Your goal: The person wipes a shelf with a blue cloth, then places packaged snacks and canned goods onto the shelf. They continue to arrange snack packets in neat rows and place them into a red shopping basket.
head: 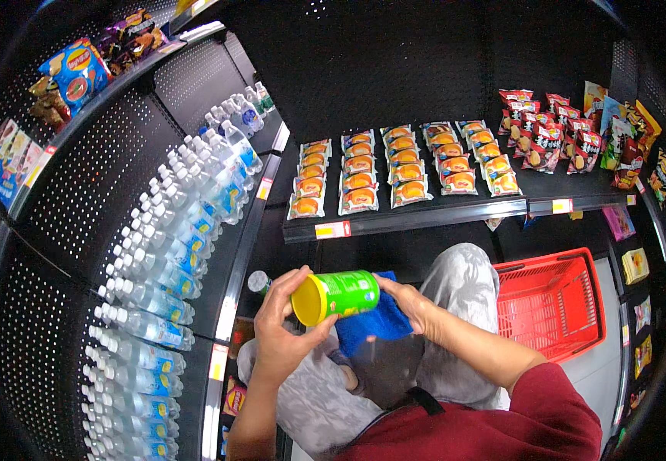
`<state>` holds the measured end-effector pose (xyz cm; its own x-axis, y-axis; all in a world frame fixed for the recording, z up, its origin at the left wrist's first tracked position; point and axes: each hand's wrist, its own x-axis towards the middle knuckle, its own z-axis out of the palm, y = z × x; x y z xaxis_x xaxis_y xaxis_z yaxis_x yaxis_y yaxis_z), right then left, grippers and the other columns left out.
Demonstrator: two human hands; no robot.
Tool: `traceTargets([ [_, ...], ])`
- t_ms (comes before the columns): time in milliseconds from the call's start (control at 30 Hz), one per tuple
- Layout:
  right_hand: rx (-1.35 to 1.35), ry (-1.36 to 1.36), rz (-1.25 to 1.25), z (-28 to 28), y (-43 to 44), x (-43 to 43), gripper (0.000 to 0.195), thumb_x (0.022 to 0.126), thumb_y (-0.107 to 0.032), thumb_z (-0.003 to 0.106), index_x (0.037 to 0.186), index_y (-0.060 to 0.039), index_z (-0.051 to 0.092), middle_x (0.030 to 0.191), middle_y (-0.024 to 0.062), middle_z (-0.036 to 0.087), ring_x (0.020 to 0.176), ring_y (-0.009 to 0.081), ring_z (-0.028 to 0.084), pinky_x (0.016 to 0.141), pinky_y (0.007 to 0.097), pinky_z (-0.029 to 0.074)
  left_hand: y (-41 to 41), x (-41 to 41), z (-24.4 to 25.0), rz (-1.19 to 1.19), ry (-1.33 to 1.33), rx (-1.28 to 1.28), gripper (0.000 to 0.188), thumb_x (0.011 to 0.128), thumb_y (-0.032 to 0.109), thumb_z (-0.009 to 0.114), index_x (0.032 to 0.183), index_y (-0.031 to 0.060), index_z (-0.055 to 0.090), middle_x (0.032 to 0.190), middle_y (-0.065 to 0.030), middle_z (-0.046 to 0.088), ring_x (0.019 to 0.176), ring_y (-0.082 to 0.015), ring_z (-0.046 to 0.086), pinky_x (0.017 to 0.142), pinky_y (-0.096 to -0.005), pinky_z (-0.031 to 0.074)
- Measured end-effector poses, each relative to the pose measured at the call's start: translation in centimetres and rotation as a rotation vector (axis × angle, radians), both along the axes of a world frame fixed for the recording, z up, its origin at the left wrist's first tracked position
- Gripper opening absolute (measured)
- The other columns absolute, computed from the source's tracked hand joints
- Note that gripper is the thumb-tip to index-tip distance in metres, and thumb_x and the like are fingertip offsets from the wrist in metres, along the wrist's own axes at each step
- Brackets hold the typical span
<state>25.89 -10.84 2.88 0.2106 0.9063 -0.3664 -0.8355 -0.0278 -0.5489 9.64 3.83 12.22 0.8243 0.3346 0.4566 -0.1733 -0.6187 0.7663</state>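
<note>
My left hand [284, 328] holds a green cylindrical canister [347, 293] by its yellow lid end, thumb below and fingers above. The canister lies on its side in the air above my knees, its lid facing left. At its other end is my right hand [405, 299], which grips a blue cloth [374, 324] that hangs down behind and below the canister. Part of the right hand's fingers is hidden by the cloth and canister.
Rows of water bottles [160, 288] fill the left shelf. Ahead, a shelf [413, 218] carries packaged buns [362, 199] and red snack bags [543, 147]. A red shopping basket [592, 299] stands on the floor at right. Another canister [258, 282] is beyond my left hand.
</note>
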Motion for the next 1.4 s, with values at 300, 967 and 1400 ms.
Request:
traceTargets([
  [300,0.039,-0.853,-0.609,-1.0,0.7,-2.5,0.051,0.103,-0.045,0.05,0.132,-0.003,0.055,0.115,0.0045,0.061,0.104,0.014,0.054,0.094,0.0326,0.044,-1.5,0.1,-3.0,0.339,-0.05,0.316,0.062,0.068,0.01,0.084,0.124,0.0013,0.059,0.116,-0.0155,0.06,0.108,-0.0297,0.059,0.096,-0.0395,0.047],
  [967,0.01,-1.406,-0.572,-3.2,1.0,-8.0,0.042,0.101,-0.023,0.049,0.131,0.0046,0.05,0.113,0.0266,0.06,0.099,0.0432,0.06,0.087,0.0454,0.047,-7.3,1.7,-12.9,0.386,-0.117,-0.473,0.049,0.101,0.029,0.055,0.138,0.0016,0.039,0.121,-0.0156,0.057,0.11,-0.0239,0.056,0.093,-0.0379,0.046],
  [1400,0.194,-1.575,-0.492,-3.6,0.0,-9.2,0.035,0.096,-0.021,0.056,0.125,-0.0016,0.059,0.134,0.0229,0.053,0.128,0.0482,0.044,0.109,0.0543,0.035,-4.0,0.1,-16.8,0.305,-0.028,-0.56,0.047,0.095,0.033,0.064,0.124,0.0002,0.048,0.11,-0.0154,0.061,0.103,-0.0247,0.06,0.09,-0.0387,0.048],
])
